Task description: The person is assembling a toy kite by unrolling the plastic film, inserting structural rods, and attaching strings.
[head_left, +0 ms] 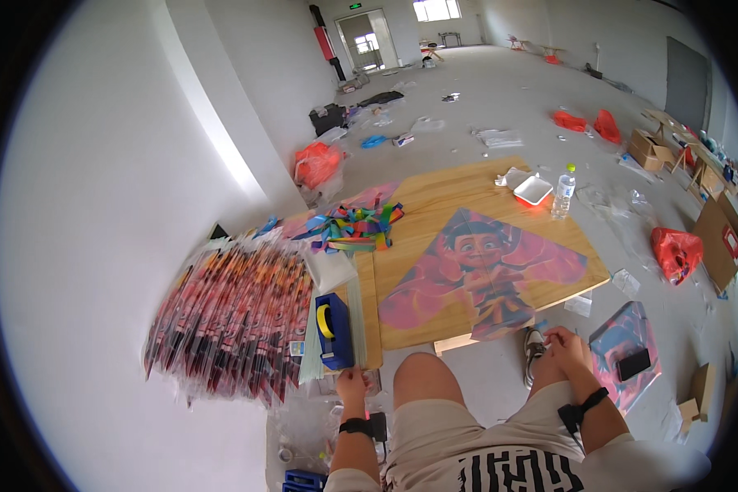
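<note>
Mid kite assembly: my left hand [352,384] is pinching at the thin sticks [357,316] beside the blue tape dispenser [334,330]. My right hand [567,344] is curled loosely by the kite's [484,275] bottom tip on the surface [435,197]. Next I'd need one stick separated cleanly.

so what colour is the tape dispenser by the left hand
Blue, holding a yellow tape roll; the head view shows the tape dispenser just above the left hand.

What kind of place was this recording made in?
Probably a bare, unfinished hall used as a makeshift kite-assembly workspace: a printed kite on a low wooden board, a stack of packaged kites, and cardboard boxes on the littered concrete floor.
</note>
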The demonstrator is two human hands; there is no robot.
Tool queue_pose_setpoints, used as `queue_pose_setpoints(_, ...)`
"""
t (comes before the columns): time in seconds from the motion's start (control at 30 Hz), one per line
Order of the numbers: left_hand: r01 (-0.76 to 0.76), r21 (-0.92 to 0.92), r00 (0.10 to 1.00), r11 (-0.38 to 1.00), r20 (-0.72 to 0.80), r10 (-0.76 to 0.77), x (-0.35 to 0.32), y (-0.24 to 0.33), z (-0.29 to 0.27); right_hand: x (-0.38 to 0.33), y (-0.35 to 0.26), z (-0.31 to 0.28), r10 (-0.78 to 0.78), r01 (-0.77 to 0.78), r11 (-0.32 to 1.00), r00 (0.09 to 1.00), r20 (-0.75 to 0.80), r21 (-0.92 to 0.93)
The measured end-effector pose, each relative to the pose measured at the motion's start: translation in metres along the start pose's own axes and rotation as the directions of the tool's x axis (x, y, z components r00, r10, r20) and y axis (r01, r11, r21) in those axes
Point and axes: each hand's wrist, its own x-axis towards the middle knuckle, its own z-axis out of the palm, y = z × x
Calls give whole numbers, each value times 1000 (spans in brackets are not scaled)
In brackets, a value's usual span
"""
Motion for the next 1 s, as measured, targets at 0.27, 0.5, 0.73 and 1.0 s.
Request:
queue_pose_setpoints(0.27, -57, -162, 995, 985, 77, 70, -5, 3, -2, 12, 32, 0, -42, 38, 990, 999, 25, 135)
queue_pose_setpoints(0.5, -162, -223, 953, 961, 219, 211, -51, 25, -18, 13, 39, 1, -53, 50, 989, 998, 18, 142)
queue_pose_setpoints(0.73, 295, -504, 522, 812, 797, 305, -112, 41, -19, 12, 41, 0, -75, 69, 990, 996, 46, 122)
queue_pose_setpoints(1.0, -407, -17, 219, 913, 969, 116, -163, 106, 33, -11, -24, 8, -134, 193, 978, 874, 468, -81)
